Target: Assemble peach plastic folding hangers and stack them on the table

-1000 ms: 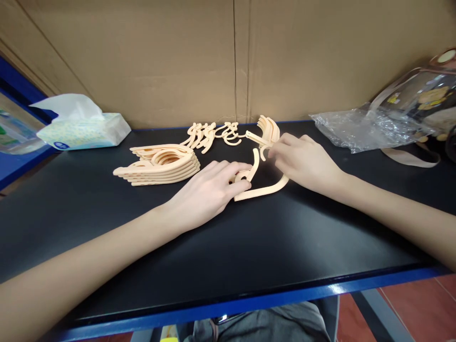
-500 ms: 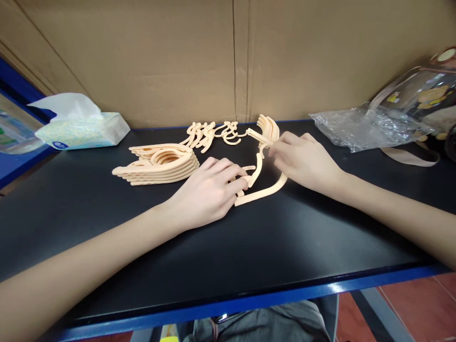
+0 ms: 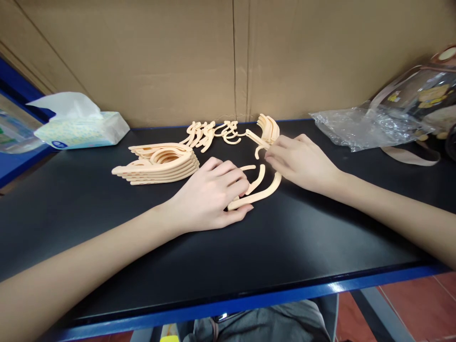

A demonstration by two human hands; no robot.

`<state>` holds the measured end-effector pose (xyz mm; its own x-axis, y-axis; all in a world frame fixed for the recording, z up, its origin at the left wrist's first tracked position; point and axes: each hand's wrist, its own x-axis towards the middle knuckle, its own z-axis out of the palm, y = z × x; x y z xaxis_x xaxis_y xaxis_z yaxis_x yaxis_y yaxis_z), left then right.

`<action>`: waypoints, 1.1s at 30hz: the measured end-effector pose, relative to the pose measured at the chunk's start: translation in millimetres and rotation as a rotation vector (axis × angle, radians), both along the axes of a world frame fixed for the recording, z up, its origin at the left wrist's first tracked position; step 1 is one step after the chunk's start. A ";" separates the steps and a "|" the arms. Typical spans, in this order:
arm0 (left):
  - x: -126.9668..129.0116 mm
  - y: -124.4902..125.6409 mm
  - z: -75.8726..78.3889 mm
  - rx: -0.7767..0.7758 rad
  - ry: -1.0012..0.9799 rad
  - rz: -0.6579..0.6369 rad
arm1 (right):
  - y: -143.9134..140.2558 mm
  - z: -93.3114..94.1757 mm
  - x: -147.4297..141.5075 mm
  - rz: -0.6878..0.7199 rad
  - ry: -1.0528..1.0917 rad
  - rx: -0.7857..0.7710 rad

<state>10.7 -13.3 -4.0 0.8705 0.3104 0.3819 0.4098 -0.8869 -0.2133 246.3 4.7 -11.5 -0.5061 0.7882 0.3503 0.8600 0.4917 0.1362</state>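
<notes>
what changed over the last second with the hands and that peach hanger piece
The left hand drew slightly toward the person and now pins the peach hanger piece, which has turned to lie flatter on the black table. The right hand kept its fingers on the small hook. The hanger stack, loose hooks and tissue pack stayed put.

Count: two hands [image 3: 210, 194] on desk [image 3: 107, 228]; one hanger stack [image 3: 160, 164], left of them; one tissue pack [image 3: 83, 128]; one plastic bag [image 3: 366, 128].
</notes>
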 end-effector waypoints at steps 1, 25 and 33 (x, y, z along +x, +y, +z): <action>0.2 0.0 0.1 0.006 0.000 -0.003 | -0.5 0.6 -0.6 0.004 0.001 -0.012; 1.2 -1.0 1.5 -0.019 0.012 -0.030 | 2.0 3.7 1.4 0.223 -0.036 -0.066; -1.3 2.6 0.9 -0.070 -0.027 -0.003 | 1.3 2.7 3.2 0.306 -0.048 -0.058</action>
<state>9.4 -10.6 -3.1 0.8614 0.3345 0.3823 0.4116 -0.9006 -0.1395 249.5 6.0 -8.7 -0.7375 0.6149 0.2792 0.6645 0.7346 0.1373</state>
